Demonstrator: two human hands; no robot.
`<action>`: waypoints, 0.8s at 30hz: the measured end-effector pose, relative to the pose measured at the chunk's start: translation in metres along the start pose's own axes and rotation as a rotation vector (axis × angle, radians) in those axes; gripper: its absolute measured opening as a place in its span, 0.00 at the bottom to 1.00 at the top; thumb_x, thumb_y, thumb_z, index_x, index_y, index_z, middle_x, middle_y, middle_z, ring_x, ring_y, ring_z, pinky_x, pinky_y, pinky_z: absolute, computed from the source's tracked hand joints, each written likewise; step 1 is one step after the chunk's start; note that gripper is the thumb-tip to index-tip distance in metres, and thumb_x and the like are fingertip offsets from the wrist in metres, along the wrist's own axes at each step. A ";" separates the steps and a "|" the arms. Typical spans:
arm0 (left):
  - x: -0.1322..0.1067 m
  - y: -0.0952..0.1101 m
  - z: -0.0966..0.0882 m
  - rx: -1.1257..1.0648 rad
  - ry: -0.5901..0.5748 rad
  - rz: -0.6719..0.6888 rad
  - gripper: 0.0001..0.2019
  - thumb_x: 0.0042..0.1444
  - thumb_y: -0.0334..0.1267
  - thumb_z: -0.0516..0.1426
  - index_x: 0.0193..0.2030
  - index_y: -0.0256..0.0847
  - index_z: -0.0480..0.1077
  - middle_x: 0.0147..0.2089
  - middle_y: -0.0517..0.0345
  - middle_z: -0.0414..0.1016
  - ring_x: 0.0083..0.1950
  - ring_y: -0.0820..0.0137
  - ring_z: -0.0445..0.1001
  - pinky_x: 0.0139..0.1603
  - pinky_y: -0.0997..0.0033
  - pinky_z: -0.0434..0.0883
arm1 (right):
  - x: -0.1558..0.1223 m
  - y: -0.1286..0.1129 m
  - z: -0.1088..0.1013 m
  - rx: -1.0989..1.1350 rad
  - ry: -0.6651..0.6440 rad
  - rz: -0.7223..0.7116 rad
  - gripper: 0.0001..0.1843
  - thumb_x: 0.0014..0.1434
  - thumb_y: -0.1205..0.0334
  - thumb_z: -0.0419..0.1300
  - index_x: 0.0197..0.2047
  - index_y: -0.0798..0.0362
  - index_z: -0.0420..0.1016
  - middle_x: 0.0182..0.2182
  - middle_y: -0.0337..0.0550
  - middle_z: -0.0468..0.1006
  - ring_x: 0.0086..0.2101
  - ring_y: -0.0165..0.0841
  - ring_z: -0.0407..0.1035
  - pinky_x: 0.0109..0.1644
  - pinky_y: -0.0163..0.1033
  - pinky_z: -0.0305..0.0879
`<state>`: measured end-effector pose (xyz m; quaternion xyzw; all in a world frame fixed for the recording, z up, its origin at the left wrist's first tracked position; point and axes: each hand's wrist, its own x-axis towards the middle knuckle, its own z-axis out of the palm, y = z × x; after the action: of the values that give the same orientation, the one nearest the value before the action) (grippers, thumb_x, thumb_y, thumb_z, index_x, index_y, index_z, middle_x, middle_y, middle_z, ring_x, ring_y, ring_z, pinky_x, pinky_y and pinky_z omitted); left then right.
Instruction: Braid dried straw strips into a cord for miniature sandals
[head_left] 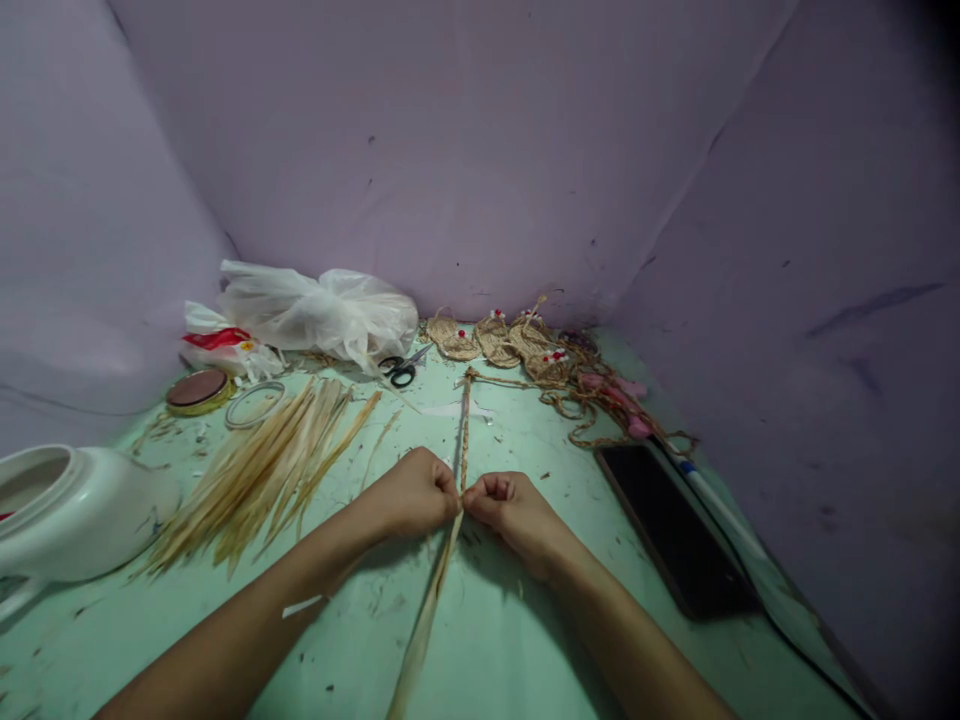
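A cord of twisted dry plant fibre (466,425) runs toward me down the middle of the green table, from a knot near the back. My left hand (424,492) is closed and pinches the cord at its near end. From the other side my right hand (504,505) pinches it at almost the same spot, fingertips nearly touching the left. Below the hands, loose flat fibre strips (420,640) trail toward the front edge. To the left lies a spread bundle of pale dry strips (259,470).
Scissors (403,372) lie by a white plastic bag (322,310) at the back. Several woven round pieces with red beads (495,340) rest along the wall. A phone (675,530) with a cable is at right; a white jug (90,510) lies on its side at left, near a tape roll (255,405).
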<state>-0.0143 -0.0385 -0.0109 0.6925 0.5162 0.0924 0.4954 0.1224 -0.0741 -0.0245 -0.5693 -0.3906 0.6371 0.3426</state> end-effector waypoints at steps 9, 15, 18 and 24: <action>-0.004 0.003 -0.002 0.208 0.002 0.056 0.10 0.37 0.35 0.50 0.21 0.33 0.70 0.17 0.61 0.63 0.21 0.77 0.58 0.21 0.79 0.54 | -0.001 -0.004 -0.002 0.065 -0.048 0.053 0.05 0.37 0.68 0.57 0.18 0.57 0.63 0.08 0.29 0.57 0.11 0.18 0.44 0.16 0.29 0.34; -0.011 0.008 0.000 0.409 0.127 0.082 0.09 0.38 0.34 0.49 0.20 0.35 0.69 0.17 0.60 0.62 0.21 0.77 0.56 0.21 0.78 0.51 | 0.000 -0.001 -0.003 0.025 -0.113 0.057 0.12 0.39 0.63 0.59 0.14 0.56 0.60 0.07 0.30 0.55 0.10 0.17 0.42 0.15 0.31 0.31; -0.012 0.009 0.001 0.432 0.136 0.079 0.09 0.38 0.33 0.48 0.20 0.36 0.69 0.17 0.60 0.62 0.21 0.77 0.56 0.21 0.78 0.50 | 0.000 0.001 -0.004 0.028 -0.120 0.062 0.14 0.41 0.60 0.59 0.13 0.57 0.61 0.08 0.31 0.58 0.10 0.17 0.42 0.15 0.31 0.32; -0.009 0.005 0.000 0.393 0.129 0.099 0.09 0.38 0.33 0.48 0.19 0.36 0.68 0.17 0.61 0.61 0.21 0.77 0.57 0.22 0.78 0.51 | 0.000 0.000 -0.004 0.101 -0.077 0.104 0.12 0.41 0.60 0.60 0.16 0.57 0.61 0.08 0.28 0.55 0.10 0.17 0.41 0.14 0.30 0.31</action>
<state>-0.0145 -0.0456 -0.0035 0.7929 0.5204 0.0585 0.3116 0.1268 -0.0731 -0.0245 -0.5460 -0.3409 0.6942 0.3220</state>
